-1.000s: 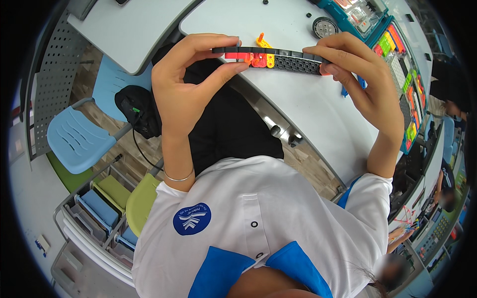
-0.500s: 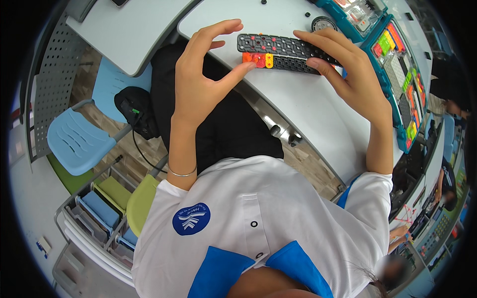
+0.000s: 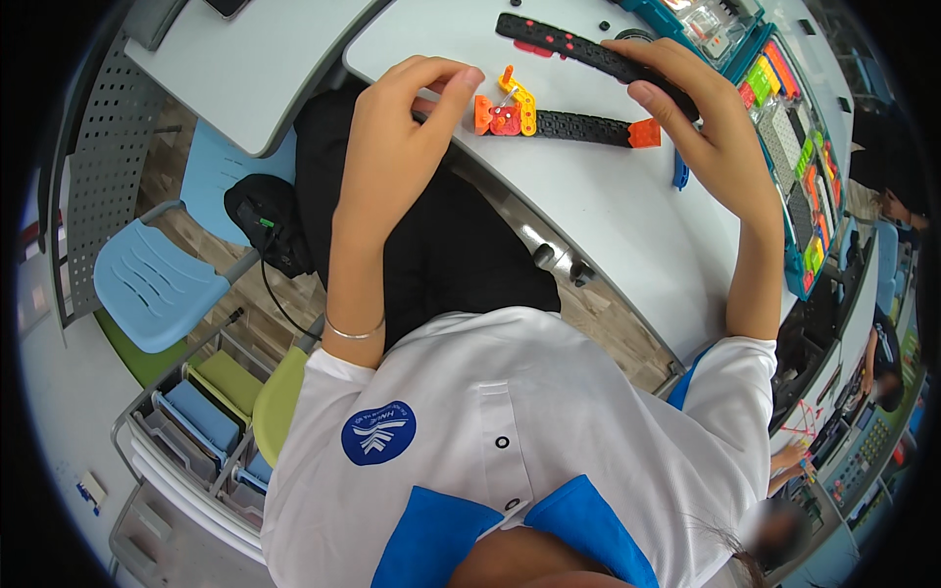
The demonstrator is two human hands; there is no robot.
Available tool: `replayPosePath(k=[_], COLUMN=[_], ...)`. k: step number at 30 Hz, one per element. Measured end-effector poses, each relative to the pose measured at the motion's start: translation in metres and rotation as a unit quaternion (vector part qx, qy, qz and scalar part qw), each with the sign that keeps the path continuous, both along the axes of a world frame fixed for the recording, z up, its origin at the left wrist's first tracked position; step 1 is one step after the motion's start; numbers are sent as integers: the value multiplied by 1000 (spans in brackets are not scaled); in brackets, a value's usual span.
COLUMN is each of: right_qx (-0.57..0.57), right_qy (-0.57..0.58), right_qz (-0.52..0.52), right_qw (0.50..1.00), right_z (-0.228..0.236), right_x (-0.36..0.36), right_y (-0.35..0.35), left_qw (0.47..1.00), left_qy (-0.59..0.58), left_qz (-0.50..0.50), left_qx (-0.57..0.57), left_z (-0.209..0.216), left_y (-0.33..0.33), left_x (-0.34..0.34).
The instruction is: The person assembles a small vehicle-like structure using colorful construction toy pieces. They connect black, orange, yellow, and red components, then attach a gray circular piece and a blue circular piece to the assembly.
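Observation:
My right hand is shut on one end of a long black perforated building plate, which has red pins in it and is raised and tilted above the table. On the table lies a partly built toy assembly: a black perforated beam with an orange block at its right end. Its left end carries a red connector, an orange piece and a bent yellow beam. Just left of it, my left hand has thumb and forefinger pressed together; whether something small is between them is hidden.
Right of the assembly stand an opened teal case of coloured building parts and a small blue piece. A wheel sits partly hidden behind my right hand. The white table's near edge runs diagonally; blue chairs are at left.
The black plate has risen off the assembly, away from me and slightly right, in my right hand. My left hand has left the red connector, and its thumb and forefinger have closed together.

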State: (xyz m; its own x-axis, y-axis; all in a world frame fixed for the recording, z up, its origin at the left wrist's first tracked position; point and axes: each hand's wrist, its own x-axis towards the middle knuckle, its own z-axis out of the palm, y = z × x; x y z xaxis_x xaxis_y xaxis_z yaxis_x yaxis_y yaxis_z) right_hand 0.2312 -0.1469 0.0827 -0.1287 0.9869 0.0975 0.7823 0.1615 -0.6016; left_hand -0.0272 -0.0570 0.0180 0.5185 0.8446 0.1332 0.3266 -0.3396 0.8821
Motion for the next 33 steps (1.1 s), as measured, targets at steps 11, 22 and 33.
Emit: replayPosePath(k=[11, 22, 33], right_qx=[-68, -37, 13], right_qy=[148, 152, 151], right_qz=[-32, -33, -20], right_qw=[986, 987, 988], right_z=[-6, -14, -10], right_x=[5, 2, -1], right_y=[-1, 0, 1], left_qw=[953, 960, 977], left_qy=[198, 133, 26], left_qz=[-211, -229, -180], left_qx=[-92, -96, -108], left_z=[0, -3, 11], left_y=[60, 57, 50], left_x=[34, 32, 7])
